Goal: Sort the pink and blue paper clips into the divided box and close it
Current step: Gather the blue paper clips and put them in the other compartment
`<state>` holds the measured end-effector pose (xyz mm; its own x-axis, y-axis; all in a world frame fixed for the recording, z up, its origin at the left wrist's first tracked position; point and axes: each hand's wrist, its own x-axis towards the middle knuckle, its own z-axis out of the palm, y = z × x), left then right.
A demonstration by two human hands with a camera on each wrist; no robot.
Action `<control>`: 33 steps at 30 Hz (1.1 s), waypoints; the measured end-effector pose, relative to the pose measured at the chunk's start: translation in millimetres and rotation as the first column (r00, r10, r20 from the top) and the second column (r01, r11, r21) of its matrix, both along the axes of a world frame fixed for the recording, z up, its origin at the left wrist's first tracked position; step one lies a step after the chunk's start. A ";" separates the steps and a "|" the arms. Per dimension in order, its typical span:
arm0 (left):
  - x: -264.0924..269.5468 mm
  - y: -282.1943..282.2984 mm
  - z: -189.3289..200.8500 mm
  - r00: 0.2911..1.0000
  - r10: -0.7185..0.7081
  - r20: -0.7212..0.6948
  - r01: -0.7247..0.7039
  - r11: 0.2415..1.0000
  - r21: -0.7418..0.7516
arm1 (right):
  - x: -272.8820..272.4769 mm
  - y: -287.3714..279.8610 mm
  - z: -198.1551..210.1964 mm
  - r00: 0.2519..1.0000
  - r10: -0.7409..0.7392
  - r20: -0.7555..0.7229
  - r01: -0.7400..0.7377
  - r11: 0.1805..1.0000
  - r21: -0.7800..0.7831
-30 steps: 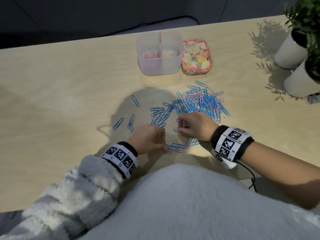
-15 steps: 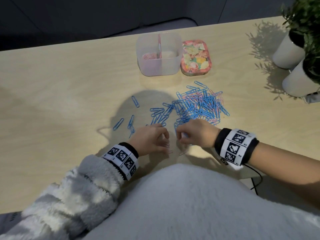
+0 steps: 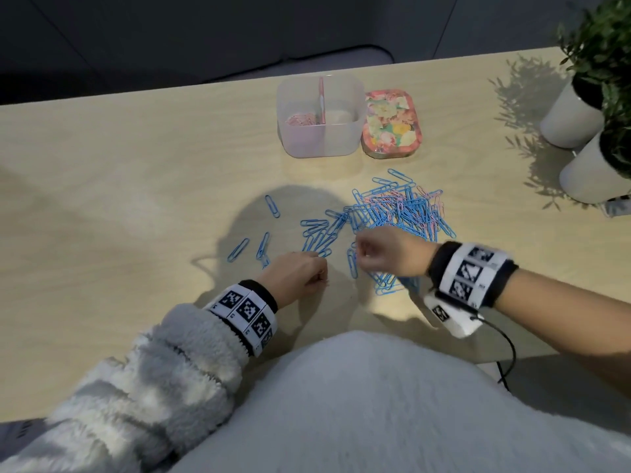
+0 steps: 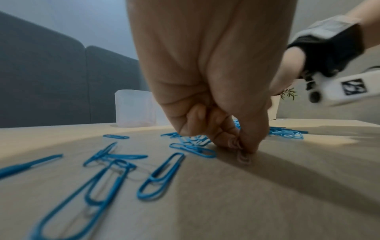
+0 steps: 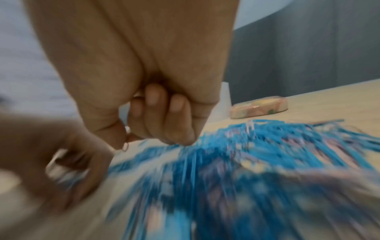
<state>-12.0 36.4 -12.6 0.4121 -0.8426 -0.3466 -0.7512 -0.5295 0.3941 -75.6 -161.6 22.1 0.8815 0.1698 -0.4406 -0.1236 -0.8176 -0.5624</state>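
A mixed pile of blue and pink paper clips lies on the wooden table, blurred in the right wrist view. The clear divided box stands open behind it, with pink clips in its left compartment. The floral lid lies to the right of the box. My left hand pinches a small bunch of pink clips down on the table. My right hand hovers at the pile's near edge with fingers curled. Nothing shows plainly in it.
Loose blue clips are scattered left of my left hand, and more lie under my right wrist. Two white plant pots stand at the right edge. A black cable hangs off the near edge.
The two hands met over pink clips near the table's front edge. Now the right hand has pulled back up and right toward the pile, while the left stays put.
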 end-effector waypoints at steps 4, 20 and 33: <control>2.3 6.2 -1.3 0.992 0.063 -0.106 -0.070 0.996 -0.062 | 77.1 -13.6 44.1 0.962 -0.181 0.204 0.161 0.981 0.110; 169.2 -19.0 91.0 0.800 0.591 -0.103 -0.584 0.727 -0.360 | 229.7 4.0 51.6 0.938 -0.171 0.303 0.224 0.963 -0.151; 201.2 -119.6 73.5 0.861 0.492 0.125 -0.467 0.865 -0.185 | 67.9 -48.0 18.3 0.778 -0.512 0.364 0.452 0.859 0.241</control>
<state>189.2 -83.2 61.0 0.8177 -0.5607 -0.1303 -0.4785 -0.7878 0.3878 -7.7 -209.7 40.4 0.9549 -0.2950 -0.0349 -0.2208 -0.6262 -0.7478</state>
